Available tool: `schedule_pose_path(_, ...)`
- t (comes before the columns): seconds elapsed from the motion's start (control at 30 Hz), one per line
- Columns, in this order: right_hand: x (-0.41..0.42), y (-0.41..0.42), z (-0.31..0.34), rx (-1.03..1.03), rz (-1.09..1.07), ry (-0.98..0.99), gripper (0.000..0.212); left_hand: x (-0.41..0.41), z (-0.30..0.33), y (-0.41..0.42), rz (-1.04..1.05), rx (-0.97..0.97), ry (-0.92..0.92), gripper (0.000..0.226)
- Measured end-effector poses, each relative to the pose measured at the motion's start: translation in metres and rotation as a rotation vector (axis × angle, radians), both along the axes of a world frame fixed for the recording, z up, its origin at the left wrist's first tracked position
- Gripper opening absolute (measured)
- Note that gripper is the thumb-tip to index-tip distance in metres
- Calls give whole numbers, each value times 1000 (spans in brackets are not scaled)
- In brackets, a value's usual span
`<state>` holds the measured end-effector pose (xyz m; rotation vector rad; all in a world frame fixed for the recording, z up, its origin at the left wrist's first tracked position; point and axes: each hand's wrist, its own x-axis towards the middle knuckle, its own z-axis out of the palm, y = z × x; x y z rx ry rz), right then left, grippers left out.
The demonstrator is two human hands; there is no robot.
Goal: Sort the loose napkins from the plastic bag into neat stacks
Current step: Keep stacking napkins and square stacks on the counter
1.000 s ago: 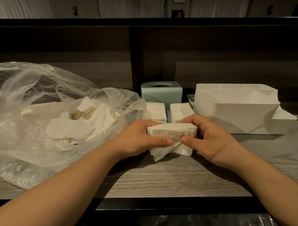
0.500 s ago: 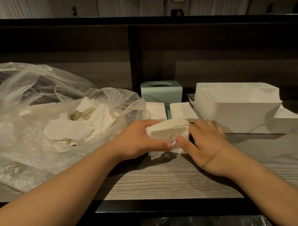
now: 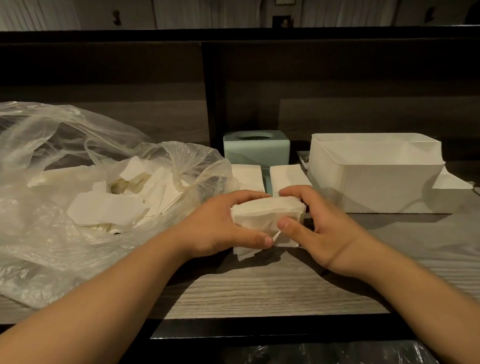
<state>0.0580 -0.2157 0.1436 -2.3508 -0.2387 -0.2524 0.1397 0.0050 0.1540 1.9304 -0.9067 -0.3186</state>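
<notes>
Napkin bundle [image 3: 265, 218]: on the counter [image 3: 265, 290] at centre, clasped between left hand [image 3: 224, 226] and right hand [image 3: 315, 228], fingers curled round both ends, probably to square the edges; loose corners splay at the bottom. Finished stacks: left stack [image 3: 247, 176] and right stack [image 3: 288, 175], side by side just behind, before a mint tissue box [image 3: 256, 149]. Plastic bag [image 3: 68, 189]: left, mouth open toward the hands, loose napkins [image 3: 105, 209] inside. White bin [image 3: 376, 173]: right, contents hidden.
</notes>
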Motion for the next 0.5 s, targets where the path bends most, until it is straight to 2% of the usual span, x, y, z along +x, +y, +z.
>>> schedule_pose_path(0.17,0,1,1,-18,-10,-110,39,2,1,0,8,-7,7,54)
schedule_pose_path(0.37,-1,3,3,-3,1,-38,53,1,0,2,-37,-55,53,55)
schedule_pose_path(0.5,0,1,1,-12,11,85,81,1,1,2,-63,-32,37,55)
